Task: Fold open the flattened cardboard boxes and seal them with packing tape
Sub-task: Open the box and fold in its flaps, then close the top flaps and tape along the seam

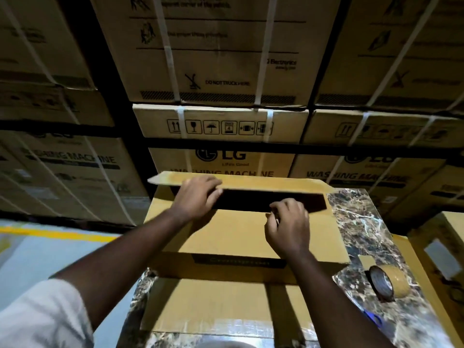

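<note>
On marble table, left hand grips box far flap, right hand fingers curled, grip unclear.

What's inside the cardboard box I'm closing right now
Only a dark gap shows inside the cardboard box. The far flap and near flap cover the rest, so any contents cannot be seen.

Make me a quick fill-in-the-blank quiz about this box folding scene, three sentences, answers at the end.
1. The left hand holds the box's far ____.
2. The roll of packing tape lies on the marble-patterned table, on the ____ side of the cardboard box.
3. The stacked cartons behind are printed WASHING ____.

Answers: flap; right; MACHINE
</note>
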Available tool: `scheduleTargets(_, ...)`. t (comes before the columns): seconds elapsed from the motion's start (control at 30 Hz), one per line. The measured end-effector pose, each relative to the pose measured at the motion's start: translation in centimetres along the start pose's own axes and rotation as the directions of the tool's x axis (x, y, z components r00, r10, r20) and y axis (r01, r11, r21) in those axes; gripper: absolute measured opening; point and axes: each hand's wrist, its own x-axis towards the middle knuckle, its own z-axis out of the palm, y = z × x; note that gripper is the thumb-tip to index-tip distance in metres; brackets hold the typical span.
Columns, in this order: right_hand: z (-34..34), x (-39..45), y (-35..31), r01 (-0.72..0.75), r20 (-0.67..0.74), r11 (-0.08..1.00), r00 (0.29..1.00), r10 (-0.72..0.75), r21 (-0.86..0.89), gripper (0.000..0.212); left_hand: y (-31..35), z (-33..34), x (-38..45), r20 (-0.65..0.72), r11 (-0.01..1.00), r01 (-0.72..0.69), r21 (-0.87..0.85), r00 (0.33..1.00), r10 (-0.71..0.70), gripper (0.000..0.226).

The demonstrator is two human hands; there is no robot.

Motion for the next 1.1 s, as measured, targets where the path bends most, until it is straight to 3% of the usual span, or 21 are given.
scheduleTargets(0.07,-0.4,0.0,-0.5,-0.042,0.01,0.999,0.999,0.043,-0.022,0.029,-1.4,2.0,-3.5,0.117,0.998,0.069,0.009,0.991,-0.069,0.059)
scheduleTargets(0.13,-0.1,0.0,-1.0,-0.034,0.131,0.997,0.99,0.042,-0.068,0.044,-3.7,3.2,-5.4,0.176,0.984,0.161,0.075,0.969,-0.172,0.07)
scheduleTargets(0.27,1.8,0.1,-2.7,-0.035,0.485,0.975,0.863,0.141,-0.221,0.078,-5.8,3.3,-6.8,0.105,0.882,0.452,0.13,0.879,-0.466,0.079)
scheduleTargets(0.37,3.1,-0.4,-5.3,0.019,0.537,0.986,0.841,0.073,-0.164,0.078,-3.3,3.7,-6.6,0.143,0.903,0.42,0.091,0.892,-0.429,0.086)
scheduleTargets(0.43,2.7,-0.4,-5.2,-0.011,0.491,0.986,0.866,0.093,-0.168,0.071,-0.9,4.4,-5.9,0.188,0.95,0.31,0.043,0.931,-0.313,0.085)
scheduleTargets(0.53,-0.1,-1.0,-2.2,-0.184,0.399,0.957,0.879,0.262,-0.223,0.065,2.6,5.7,-4.9,0.219,0.979,0.205,-0.007,0.955,-0.198,0.079)
scheduleTargets(0.63,-3.1,-3.2,1.6,-0.168,0.291,0.97,0.932,0.214,-0.175,0.049,6.6,7.1,-3.5,0.222,0.991,0.114,-0.063,0.97,-0.097,0.075)
scheduleTargets(0.73,-5.5,-5.6,5.6,-0.237,-0.042,0.971,0.97,0.237,0.008,0.033,11.2,8.9,-1.5,0.221,0.995,0.04,-0.096,0.975,-0.017,0.073)
scheduleTargets(0.8,-7.2,-6.6,8.9,-0.336,-0.222,0.937,0.91,0.35,0.1,0.029,14.5,9.9,-0.2,0.225,0.991,0.013,-0.13,0.974,0.017,0.071)
scheduleTargets(0.87,-8.4,-7.0,13.1,-0.495,-0.215,0.856,0.829,0.516,0.146,0.039,17.8,10.7,1.1,0.241,0.988,-0.005,-0.153,0.97,0.042,0.071)
scheduleTargets(1.0,-8.2,-7.0,23.0,-0.775,0.134,0.626,0.614,0.778,-0.079,0.086,23.0,12.5,2.6,0.24,0.986,-0.004,-0.165,0.97,0.044,0.072)
scheduleTargets(1.07,-7.2,-7.1,26.4,-0.732,0.315,0.613,0.531,0.787,-0.297,0.086,24.5,13.4,3.0,0.234,0.987,-0.026,-0.156,0.97,0.063,0.072)
scheduleTargets(1.1,-6.7,-7.0,27.4,-0.68,0.359,0.639,0.531,0.768,-0.36,0.08,25.1,13.8,3.2,0.236,0.988,-0.05,-0.146,0.968,0.084,0.073)
